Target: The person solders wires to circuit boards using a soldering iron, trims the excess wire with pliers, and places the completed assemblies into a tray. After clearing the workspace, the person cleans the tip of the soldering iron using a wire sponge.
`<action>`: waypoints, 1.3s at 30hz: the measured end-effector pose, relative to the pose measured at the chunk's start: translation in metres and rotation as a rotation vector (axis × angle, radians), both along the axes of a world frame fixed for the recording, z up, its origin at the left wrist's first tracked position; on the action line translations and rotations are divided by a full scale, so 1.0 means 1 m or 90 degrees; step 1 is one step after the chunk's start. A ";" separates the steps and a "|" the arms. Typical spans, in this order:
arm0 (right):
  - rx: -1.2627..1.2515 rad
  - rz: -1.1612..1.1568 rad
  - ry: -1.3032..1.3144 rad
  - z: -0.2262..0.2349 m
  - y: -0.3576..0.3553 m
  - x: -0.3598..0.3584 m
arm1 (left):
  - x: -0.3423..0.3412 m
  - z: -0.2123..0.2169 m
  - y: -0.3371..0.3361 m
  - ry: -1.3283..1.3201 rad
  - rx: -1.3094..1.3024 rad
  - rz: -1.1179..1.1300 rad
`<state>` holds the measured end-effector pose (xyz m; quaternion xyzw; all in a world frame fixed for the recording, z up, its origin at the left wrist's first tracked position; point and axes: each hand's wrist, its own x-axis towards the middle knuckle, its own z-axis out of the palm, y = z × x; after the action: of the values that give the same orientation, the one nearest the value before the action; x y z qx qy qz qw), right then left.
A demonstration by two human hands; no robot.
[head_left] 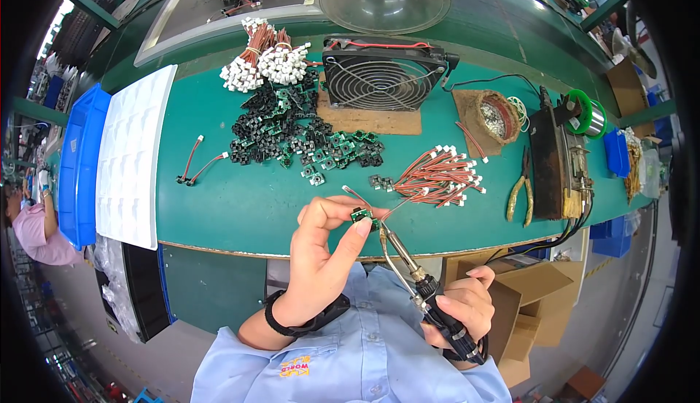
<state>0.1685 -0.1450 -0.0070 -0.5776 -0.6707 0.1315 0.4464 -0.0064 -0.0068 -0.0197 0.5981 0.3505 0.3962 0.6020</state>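
Between the fingertips of my left hand is a small green circuit board with a black part on it. Two short cables with white plugs stick out near the board. My right hand is wrapped round the black handle of a soldering iron, which has a thin metal feed tube along its side. The iron's tip reaches the right edge of the board; the exact contact is too small to tell. Just beyond my hands lie a heap of red-brown cables and a pile of loose circuit boards.
A black fan stands at the back of the green table. Pliers, a soldering station and a solder spool are at right. White and blue trays stand at left. Another person sits far left.
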 end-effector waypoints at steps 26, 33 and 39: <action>0.187 -0.182 0.043 -0.032 -0.027 0.011 | 0.004 0.019 0.002 -0.229 -0.288 -0.034; 0.145 -0.298 0.137 -0.037 -0.030 0.009 | -0.004 0.021 0.003 -0.232 -0.249 -0.110; 0.011 -0.259 0.337 -0.044 0.001 0.013 | -0.069 0.009 0.021 -0.021 -0.055 0.033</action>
<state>0.1818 -0.1439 -0.0514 -0.6416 -0.4035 0.1796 0.6271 -0.0758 0.0141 -0.0103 0.5558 0.3723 0.4062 0.6225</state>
